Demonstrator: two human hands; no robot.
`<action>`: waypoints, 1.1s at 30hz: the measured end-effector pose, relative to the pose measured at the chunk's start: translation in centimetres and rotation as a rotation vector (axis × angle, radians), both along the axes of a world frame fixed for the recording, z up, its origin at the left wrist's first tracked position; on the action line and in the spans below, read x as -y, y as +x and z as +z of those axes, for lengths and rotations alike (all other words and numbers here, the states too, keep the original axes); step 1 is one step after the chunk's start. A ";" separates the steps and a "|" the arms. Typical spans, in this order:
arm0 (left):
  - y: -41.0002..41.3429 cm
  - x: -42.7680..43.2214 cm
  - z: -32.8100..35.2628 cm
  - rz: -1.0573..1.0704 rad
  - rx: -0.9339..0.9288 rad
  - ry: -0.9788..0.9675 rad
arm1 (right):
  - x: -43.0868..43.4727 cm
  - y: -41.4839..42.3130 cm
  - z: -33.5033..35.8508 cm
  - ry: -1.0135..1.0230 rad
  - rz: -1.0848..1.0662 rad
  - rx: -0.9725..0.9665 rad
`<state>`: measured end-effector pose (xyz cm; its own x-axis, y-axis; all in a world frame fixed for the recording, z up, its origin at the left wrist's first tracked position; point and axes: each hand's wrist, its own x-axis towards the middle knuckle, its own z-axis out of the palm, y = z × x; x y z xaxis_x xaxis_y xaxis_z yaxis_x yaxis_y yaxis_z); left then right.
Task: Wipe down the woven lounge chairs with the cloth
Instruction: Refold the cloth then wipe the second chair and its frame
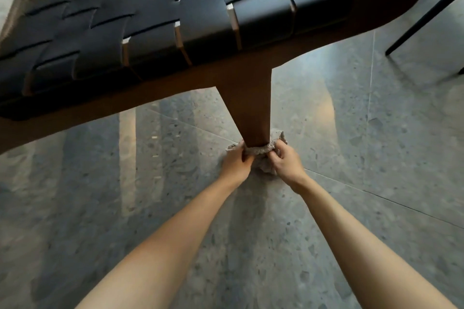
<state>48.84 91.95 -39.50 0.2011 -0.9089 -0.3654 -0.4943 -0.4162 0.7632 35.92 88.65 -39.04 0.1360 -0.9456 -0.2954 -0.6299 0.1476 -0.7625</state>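
A person reached both bare arms down beneath a woven lounge chair to the foot of its wooden leg, where a grey, nubbly cloth was looped around the leg close to the floor; the left grip pinched one end of the cloth on the leg's left side, fingers curled over it; the right grip pinched the other end on the right side, fingers bunched round the fabric, with a loose fold hanging between the two hands. The cloth appeared to be held as a band so that a pull on either end would drag it round every face of the leg at once, a hold that suited a tapered post better than a flat swipe; the hands sat low, seemingly to catch the foot of the leg, where floor dirt gathers. The dark straps of the seat, woven over a brown timber frame, stood above, touched by neither hand; whether they had been wiped could not be told. Thin black legs of another piece of furniture stood well apart at upper right on the speckled stone tiles. No bucket, basin or other container showed in view; whether the cloth was damp could not be told.
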 end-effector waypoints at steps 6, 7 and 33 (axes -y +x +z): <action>1.3 -0.3 0.0 0.042 -0.060 0.049 | 0.8 0.9 1.2 0.068 0.071 -0.196; 1.7 -0.7 0.1 0.060 -0.115 0.077 | 0.5 1.3 1.5 0.063 0.062 -0.240; 33.0 -22.7 23.4 0.444 -0.021 0.401 | -15.3 28.3 17.7 0.401 0.420 0.194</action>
<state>81.81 114.66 -16.09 0.5196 -0.5300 -0.6701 -0.1937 -0.8370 0.5117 64.18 103.91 -21.33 0.5603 -0.6197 -0.5496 -0.5516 0.2159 -0.8057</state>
